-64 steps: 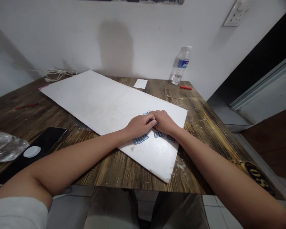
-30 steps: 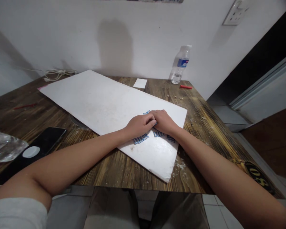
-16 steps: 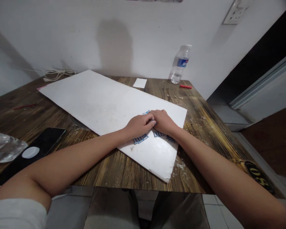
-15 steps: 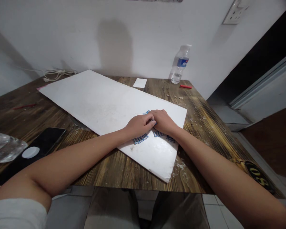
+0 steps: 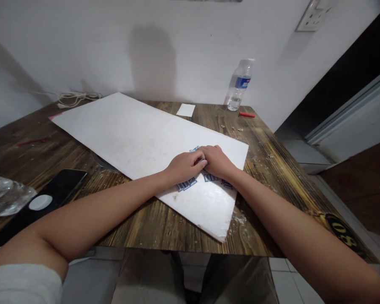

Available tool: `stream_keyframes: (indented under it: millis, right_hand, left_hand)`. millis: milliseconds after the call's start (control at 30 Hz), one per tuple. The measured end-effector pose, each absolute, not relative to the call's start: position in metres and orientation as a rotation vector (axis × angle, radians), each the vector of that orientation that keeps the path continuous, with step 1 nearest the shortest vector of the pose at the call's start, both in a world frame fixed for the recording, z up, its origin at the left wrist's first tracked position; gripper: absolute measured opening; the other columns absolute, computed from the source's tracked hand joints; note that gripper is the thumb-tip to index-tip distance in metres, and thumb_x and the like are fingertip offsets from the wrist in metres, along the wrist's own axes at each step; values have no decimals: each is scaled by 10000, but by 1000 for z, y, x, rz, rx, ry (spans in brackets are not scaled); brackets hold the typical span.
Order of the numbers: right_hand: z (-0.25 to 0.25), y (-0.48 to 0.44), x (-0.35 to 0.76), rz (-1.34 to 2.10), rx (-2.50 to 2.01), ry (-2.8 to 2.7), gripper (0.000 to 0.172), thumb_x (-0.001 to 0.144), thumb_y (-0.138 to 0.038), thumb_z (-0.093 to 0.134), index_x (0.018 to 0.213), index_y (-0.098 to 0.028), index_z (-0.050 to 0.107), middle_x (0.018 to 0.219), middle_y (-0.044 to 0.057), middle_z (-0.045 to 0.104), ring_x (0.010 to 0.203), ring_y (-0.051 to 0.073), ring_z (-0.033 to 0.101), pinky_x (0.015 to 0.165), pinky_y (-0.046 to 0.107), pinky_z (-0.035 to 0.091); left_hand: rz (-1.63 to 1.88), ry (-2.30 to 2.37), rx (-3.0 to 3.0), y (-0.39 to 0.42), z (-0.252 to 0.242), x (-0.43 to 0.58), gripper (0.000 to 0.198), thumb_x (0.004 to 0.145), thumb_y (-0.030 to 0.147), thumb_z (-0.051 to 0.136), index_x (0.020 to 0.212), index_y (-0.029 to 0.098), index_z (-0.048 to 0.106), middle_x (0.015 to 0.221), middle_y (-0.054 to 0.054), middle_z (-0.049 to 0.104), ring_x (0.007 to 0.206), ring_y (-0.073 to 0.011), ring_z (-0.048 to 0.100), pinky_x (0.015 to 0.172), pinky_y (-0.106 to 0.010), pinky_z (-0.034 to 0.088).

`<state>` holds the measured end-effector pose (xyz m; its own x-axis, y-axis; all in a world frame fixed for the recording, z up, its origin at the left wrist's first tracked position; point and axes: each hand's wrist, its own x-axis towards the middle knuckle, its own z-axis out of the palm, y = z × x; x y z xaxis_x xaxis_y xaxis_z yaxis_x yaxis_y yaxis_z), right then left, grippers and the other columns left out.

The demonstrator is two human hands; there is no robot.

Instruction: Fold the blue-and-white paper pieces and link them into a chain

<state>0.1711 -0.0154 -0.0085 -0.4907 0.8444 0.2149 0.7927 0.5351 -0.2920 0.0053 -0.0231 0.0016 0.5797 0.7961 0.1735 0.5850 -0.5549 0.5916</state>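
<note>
On the white board [image 5: 139,139] my left hand [image 5: 184,165] and my right hand [image 5: 218,160] rest folded against each other. The fingers of both look curled and closed, partly hiding one another. A speck of dark blue shows between them, and I cannot make out what they hold, if anything. Several flat blue-outlined pieces lie around and under the hands: striped blue pieces [image 5: 186,185] by my left wrist, more striped pieces [image 5: 210,177] in front of my right hand, and a small blue piece [image 5: 194,148] just behind. Whether they are loose or printed is unclear.
The wooden table [image 5: 139,230] carries a black phone [image 5: 61,188] and clear plastic [image 5: 8,196] at left. Behind the board are a white card [image 5: 186,110], a water bottle [image 5: 240,86], a red stick [image 5: 247,115] and a coiled cable [image 5: 77,99]. Another red stick [image 5: 32,141] lies left.
</note>
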Motion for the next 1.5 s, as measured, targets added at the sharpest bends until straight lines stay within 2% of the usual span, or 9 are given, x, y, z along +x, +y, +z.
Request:
stream_keyframes:
  millis: [1500]
  right_hand:
    - [-8, -17, 169, 202, -1385, -2443, 150, 754, -153, 500, 871, -201, 581, 957, 54, 681, 922, 227, 566, 748, 334, 276]
  left_hand:
    - [584, 1101, 2359, -23, 1, 4, 175, 909, 338, 472, 825, 199, 539, 761, -2, 626, 703, -146, 544, 656, -312, 347]
